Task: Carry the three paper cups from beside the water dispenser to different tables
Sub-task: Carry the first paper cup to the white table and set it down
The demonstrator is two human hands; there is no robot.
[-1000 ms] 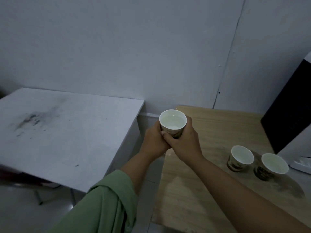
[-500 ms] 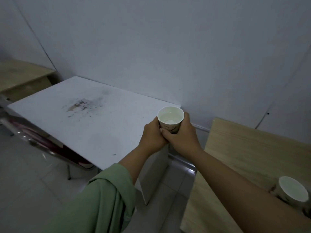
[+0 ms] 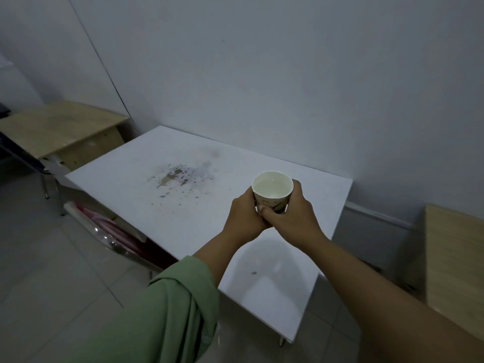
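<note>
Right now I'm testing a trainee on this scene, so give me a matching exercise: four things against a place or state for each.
Things:
1 cup
2 white table
3 sleeve
4 far desk

Descriptions:
A green, on the left arm
B wooden, at far left by the wall
C held in both hands, liquid inside
D stained near its middle

Pairs: 1-C, 2-D, 3-A, 4-B

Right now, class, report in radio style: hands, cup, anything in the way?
Left hand and right hand both clasped on white paper cup, liquid inside. Cup upright above white rectangular table. Dark stain left of cup; path clear.
</note>
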